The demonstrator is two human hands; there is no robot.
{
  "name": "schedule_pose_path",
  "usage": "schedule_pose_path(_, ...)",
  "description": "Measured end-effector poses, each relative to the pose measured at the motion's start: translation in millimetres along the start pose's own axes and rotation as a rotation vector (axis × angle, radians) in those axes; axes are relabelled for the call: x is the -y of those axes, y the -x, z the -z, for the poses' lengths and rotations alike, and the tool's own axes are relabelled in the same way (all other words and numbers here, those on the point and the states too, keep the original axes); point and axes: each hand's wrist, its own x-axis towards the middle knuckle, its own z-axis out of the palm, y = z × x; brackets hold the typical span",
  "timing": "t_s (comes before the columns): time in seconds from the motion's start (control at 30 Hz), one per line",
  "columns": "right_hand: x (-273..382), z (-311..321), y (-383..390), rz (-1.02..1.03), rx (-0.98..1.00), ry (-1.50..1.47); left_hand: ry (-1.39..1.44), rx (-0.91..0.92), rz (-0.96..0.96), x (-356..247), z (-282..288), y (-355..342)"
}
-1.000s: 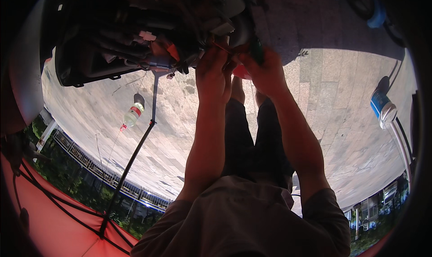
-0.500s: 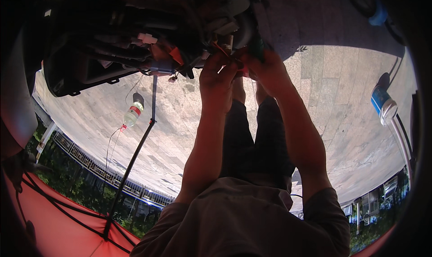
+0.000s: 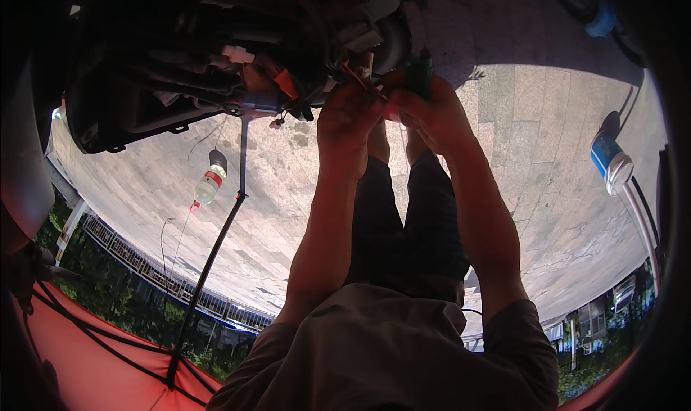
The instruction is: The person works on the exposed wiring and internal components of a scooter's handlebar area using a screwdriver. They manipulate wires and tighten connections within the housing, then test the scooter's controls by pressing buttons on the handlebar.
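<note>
My left hand is closed, its fingers pinched at a thin orange wire on the underside of a dark machine body. Close beside it, my right hand is closed round a green object with a dark tip, which sticks up past the fingers; its kind is not clear. Between the two hands a small red piece shows, partly covered by fingers. Deep shade hides the fingertips and what they touch.
The machine's black shell fills the upper left, with a white connector, an orange-red part and loose wires. A bottle hangs by a black pole. To the right, a blue-and-white container sits at a white pole.
My right hand has turned slightly, so more of the green object shows above its fingers. The left hand's fingers have shifted a little to the right, nearer the red piece. The view has moved slightly.
</note>
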Motion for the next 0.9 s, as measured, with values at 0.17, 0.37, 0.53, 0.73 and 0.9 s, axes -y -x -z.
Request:
schedule_pose_path(0.17,1.7,-3.8,0.9,0.024,-0.036,0.006,0.037,0.025,-0.016,4.0,2.3,-4.4)
schedule_pose_path(0.37,7.0,-7.0,5.0,0.056,-0.133,0.129,0.115,0.034,0.014,6.6,-3.3,-7.4)
schedule_pose_path(0.53,9.1,-2.6,5.9,0.135,-0.145,0.274,0.167,0.061,0.073,2.9,-4.4,-13.0)
schedule_pose_path(0.73,4.4,3.2,0.7,0.19,-0.158,0.303,0.14,0.04,0.096,1.6,-9.7,-14.8)
schedule_pose_path(0.9,4.6,-0.5,-0.9,0.239,-0.184,0.332,0.11,0.029,0.105,-1.7,-12.7,-15.0)
